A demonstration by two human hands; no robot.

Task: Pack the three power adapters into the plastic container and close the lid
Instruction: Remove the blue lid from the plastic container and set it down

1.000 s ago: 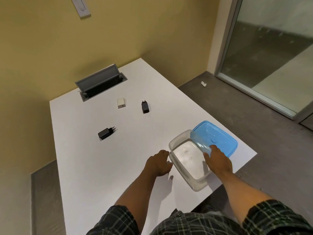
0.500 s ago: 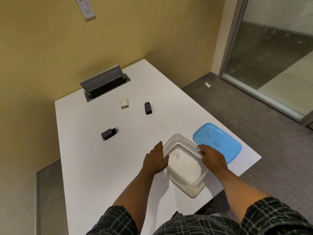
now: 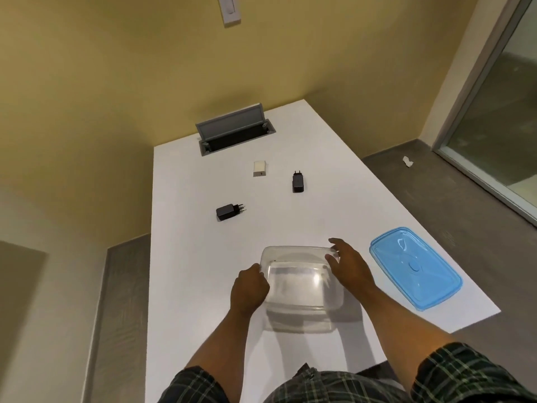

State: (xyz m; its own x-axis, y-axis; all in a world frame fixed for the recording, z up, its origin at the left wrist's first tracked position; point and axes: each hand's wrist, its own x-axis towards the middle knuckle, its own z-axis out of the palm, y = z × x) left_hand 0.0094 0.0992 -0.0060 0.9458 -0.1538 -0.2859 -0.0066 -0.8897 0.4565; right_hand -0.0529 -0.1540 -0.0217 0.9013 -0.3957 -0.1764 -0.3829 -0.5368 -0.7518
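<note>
A clear plastic container (image 3: 302, 289) sits open and empty on the white table (image 3: 203, 257), right in front of me. My left hand (image 3: 248, 287) grips its left rim. My right hand (image 3: 347, 267) holds its right rim, fingers spread over the far corner. The blue lid (image 3: 415, 267) lies flat on the table to the right, apart from the container. Farther away lie three adapters: a black adapter (image 3: 229, 212) with prongs pointing right, a white adapter (image 3: 259, 168), and another black adapter (image 3: 297, 181) with prongs pointing away.
A grey cable box (image 3: 235, 130) with its flap raised is set into the table's far end, near the yellow wall. The table's right edge runs close to the lid. A glass door stands at the right; a scrap of paper (image 3: 408, 162) lies on the floor.
Both hands have slid and turned the container leftward, away from the lid, squaring it in front of me. The lid now lies alone. The camera view has shifted.
</note>
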